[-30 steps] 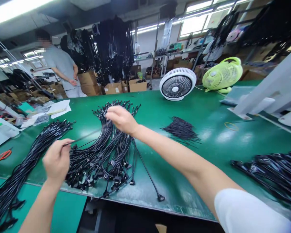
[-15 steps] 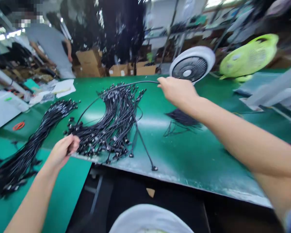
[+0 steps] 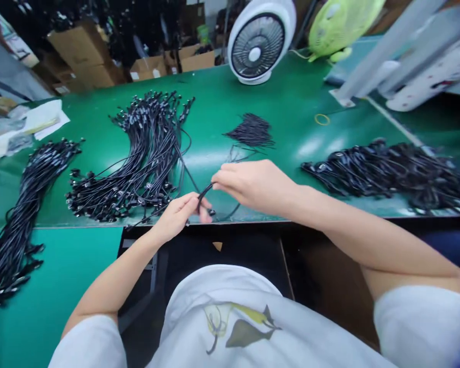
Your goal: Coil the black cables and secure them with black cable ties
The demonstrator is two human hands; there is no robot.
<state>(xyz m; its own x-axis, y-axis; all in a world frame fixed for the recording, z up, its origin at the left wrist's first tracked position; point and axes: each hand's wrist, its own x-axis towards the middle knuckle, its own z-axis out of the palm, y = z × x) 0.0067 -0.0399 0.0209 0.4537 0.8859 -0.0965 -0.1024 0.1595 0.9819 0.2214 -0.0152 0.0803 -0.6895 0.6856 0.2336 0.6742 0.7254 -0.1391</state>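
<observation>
A black cable [image 3: 205, 191] is gathered in a loop between my hands, close to the table's front edge. My left hand [image 3: 183, 212] is closed around it, thumb on top. From the right, my right hand [image 3: 249, 185] pinches the same cable with its fingertips. Just left of my hands lies a large pile of black cables [image 3: 149, 158] with small connectors at their ends. Beyond my right hand sits a small heap of thin black ties [image 3: 252, 130].
Another cable bundle [image 3: 34, 189] lies at the left, and coiled cables [image 3: 391, 174] lie at the right. A white fan [image 3: 258, 51], a green fan [image 3: 339, 25] and a yellow ring [image 3: 322, 119] are farther back. Cardboard boxes [image 3: 86, 53] stand behind the green table [image 3: 214, 102].
My hands have come together from far apart, and the stretched cable is now looped between them. My view has turned right and downward, bringing the coiled cables in.
</observation>
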